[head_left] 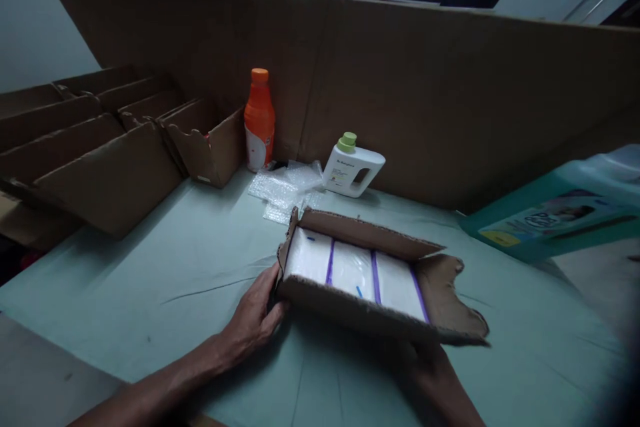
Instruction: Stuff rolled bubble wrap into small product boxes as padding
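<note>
A small open cardboard box (350,303) is tilted over the near middle of the table. Inside it, white plastic-wrapped packs (353,270) with purple edges stand side by side in a row. My left hand (257,310) grips the box's left end, thumb on the near side and fingers along the end wall. Under the near right part of the box, my right hand (425,360) supports it, its fingers mostly hidden by the cardboard. Beyond the box lie sheets of bubble wrap (287,187) and a white bottle with a green cap (345,167).
An orange bottle (260,120) stands at the back beside a cardboard bin (215,153). More cardboard bins (115,173) line the left. A large jug of teal liquid (550,213) leans at the right. A tall cardboard wall (425,93) bounds the back of the table (200,247).
</note>
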The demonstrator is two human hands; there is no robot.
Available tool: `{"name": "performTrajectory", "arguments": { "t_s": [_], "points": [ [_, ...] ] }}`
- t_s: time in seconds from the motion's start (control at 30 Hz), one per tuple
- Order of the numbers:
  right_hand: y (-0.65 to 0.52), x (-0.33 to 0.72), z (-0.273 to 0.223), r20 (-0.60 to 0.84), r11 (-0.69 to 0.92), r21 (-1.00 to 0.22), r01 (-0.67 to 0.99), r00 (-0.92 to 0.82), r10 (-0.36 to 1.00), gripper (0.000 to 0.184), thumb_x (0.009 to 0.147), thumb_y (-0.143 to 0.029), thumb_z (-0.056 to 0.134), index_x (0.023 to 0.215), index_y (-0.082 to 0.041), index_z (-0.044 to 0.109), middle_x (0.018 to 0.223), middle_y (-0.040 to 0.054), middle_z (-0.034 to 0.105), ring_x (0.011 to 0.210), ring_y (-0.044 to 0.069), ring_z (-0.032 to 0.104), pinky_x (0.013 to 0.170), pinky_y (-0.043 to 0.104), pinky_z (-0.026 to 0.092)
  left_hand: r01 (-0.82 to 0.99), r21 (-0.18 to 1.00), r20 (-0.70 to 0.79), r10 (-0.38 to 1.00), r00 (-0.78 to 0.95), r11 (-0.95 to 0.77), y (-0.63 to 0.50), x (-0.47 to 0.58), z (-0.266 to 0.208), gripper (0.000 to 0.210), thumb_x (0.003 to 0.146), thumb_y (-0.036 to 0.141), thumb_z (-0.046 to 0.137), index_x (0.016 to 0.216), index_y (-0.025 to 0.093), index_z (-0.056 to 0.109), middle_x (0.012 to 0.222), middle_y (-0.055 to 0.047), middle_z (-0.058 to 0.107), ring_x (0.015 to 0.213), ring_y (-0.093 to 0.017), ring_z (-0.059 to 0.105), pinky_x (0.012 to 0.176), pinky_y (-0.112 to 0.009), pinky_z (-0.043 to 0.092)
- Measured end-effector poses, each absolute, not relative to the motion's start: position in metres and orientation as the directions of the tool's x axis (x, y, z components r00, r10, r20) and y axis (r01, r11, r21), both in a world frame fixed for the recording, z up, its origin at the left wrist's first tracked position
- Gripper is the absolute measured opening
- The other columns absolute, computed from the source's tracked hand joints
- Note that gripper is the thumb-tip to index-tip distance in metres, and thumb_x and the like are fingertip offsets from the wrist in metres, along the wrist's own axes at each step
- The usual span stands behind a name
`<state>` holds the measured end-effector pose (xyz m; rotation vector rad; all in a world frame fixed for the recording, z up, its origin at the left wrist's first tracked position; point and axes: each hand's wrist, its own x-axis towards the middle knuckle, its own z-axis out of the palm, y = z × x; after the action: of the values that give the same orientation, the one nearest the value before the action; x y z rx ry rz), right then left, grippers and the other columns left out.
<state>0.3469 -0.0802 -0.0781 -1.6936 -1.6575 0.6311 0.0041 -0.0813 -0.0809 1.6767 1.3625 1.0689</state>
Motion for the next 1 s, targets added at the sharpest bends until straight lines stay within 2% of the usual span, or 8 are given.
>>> {"name": "performTrajectory", "arguments": {
  "t_s": [0.13,0.23,0.33,0.5,0.7,0.8,0.9,1.0],
  "points": [
    [-0.047,0.313,-0.065,-0.128,-0.146,-0.792,0.592,0.072,0.989,0.046,0.065,-0.055,0.073,0.094,-0.02,0.076,0.098,0.0156,0.08,0.096,0.042,0.074,0.077,0.05,0.063,0.409,0.898,0.166,0.986,0.032,-0.165,-0.055,-0.004,-0.08,0.06,0.087,0.022,0.052,0.146,0.017,0.052,0.141,-0.015,0.062,0.127,-0.029,0.06,0.112,-0.048,0.047],
    [-0.037,0.302,-0.068,-0.115,-0.186,-0.808,0.559,0.16,0.98,0.051,0.063,-0.061,0.073,0.09,-0.019,0.072,0.095,0.0161,0.08,0.092,0.041,0.075,0.075,0.047,0.063,0.441,0.873,0.215,0.976,0.034,-0.208,-0.031,-0.028,-0.073,0.055,0.08,0.017,0.049,0.133,0.02,0.065,0.135,-0.011,0.066,0.123,-0.027,0.063,0.108,-0.044,0.05],
    [-0.04,0.301,-0.08,-0.072,-0.182,-0.802,0.569,0.21,0.975,0.052,0.065,-0.062,0.072,0.093,-0.018,0.073,0.095,0.0141,0.08,0.092,0.038,0.075,0.076,0.045,0.062,0.51,0.852,0.218,0.966,-0.138,-0.119,0.008,-0.056,-0.058,0.038,0.079,0.02,0.053,0.11,0.021,0.075,0.123,-0.008,0.071,0.116,-0.026,0.065,0.098,-0.04,0.055],
    [-0.046,0.301,-0.085,-0.091,-0.219,-0.768,0.601,0.236,0.968,0.049,0.069,-0.061,0.069,0.091,-0.018,0.076,0.096,0.0128,0.08,0.094,0.037,0.074,0.079,0.044,0.061,0.484,0.872,0.112,0.931,-0.348,0.076,0.102,-0.064,-0.043,0.033,0.081,0.028,0.07,0.11,0.012,0.072,0.113,-0.012,0.07,0.106,-0.028,0.065,0.094,-0.043,0.055],
    [-0.044,0.3,-0.083,-0.089,-0.216,-0.787,0.578,0.239,0.967,0.048,0.069,-0.06,0.069,0.091,-0.019,0.076,0.096,0.0122,0.08,0.094,0.036,0.075,0.08,0.044,0.061,0.231,0.966,-0.045,0.952,-0.302,0.119,0.139,-0.048,-0.044,0.037,0.098,0.04,0.062,0.125,0.015,0.062,0.125,-0.008,0.064,0.109,-0.026,0.066,0.091,-0.045,0.058],
    [-0.043,0.301,-0.084,-0.084,-0.215,-0.783,0.583,0.244,0.966,0.046,0.069,-0.059,0.07,0.09,-0.018,0.076,0.095,0.0127,0.08,0.094,0.037,0.074,0.079,0.046,0.061,0.058,0.997,-0.035,0.935,-0.354,0.06,0.112,-0.075,-0.02,0.03,0.097,0.039,0.062,0.113,0.014,0.064,0.112,-0.007,0.067,0.096,-0.02,0.067,0.084,-0.039,0.059],
    [-0.04,0.303,-0.083,-0.098,-0.206,-0.801,0.563,0.216,0.972,0.045,0.067,-0.058,0.073,0.089,-0.019,0.074,0.093,0.0118,0.08,0.093,0.038,0.075,0.076,0.045,0.061,-0.107,0.992,0.019,0.913,-0.409,-0.069,0.066,-0.107,0.013,0.027,0.082,0.043,0.069,0.083,0.018,0.062,0.087,-0.001,0.064,0.078,-0.015,0.061,0.076,-0.032,0.057],
    [-0.036,0.304,-0.082,-0.098,-0.188,-0.819,0.542,0.191,0.977,0.046,0.065,-0.058,0.074,0.089,-0.02,0.072,0.091,0.0111,0.08,0.09,0.037,0.075,0.072,0.043,0.061,-0.296,0.939,0.03,0.901,-0.433,-0.173,0.008,-0.117,0.028,0.034,0.059,0.042,0.081,0.07,0.019,0.058,0.081,0.001,0.063,0.075,-0.014,0.059,0.072,-0.029,0.055]
  ]
}}
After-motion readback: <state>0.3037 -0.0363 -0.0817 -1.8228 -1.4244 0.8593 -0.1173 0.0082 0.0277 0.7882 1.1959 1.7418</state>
